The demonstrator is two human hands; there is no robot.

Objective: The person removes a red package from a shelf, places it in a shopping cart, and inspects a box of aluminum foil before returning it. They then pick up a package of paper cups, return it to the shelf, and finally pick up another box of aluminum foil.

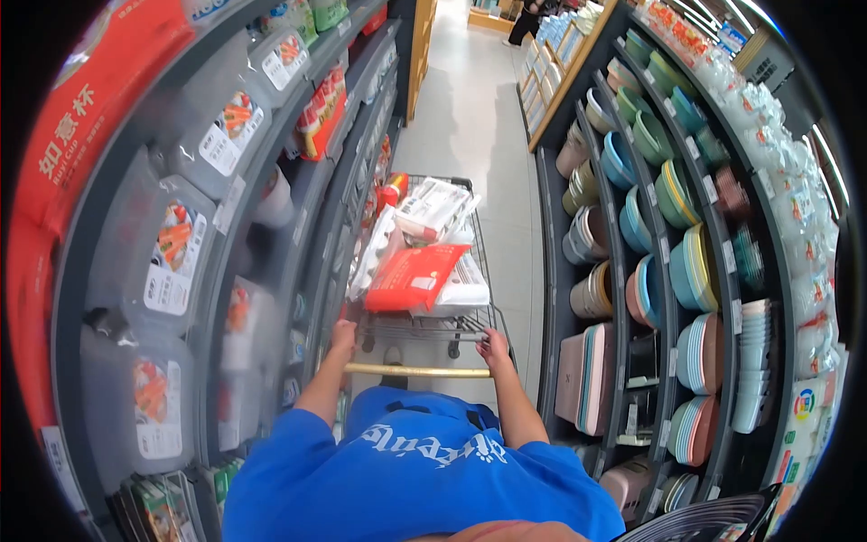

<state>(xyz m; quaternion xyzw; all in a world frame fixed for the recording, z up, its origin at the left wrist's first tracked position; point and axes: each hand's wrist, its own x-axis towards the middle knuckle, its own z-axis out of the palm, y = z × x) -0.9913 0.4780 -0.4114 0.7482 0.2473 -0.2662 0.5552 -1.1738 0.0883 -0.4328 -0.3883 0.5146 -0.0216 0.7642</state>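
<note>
A wire shopping cart (488,298) stands in front of me, with a yellowish handle bar (420,371) near my body. My left hand (343,336) is closed on the cart's left side, ahead of the bar. On the right side, my right hand (493,349) is closed around the cart's frame. Inside the cart lie a red package (417,278), a white package (433,206) at the far end, another white pack (468,285) partly under the red one, and a long white item (372,253) along the left.
Shelves of clear plastic containers (167,248) line the left. Coloured bowls and basins (694,262) fill the shelves on the right. A tiled aisle floor (452,108) runs ahead between them. Far off, a person in dark clothes (524,25) is partly visible near a display.
</note>
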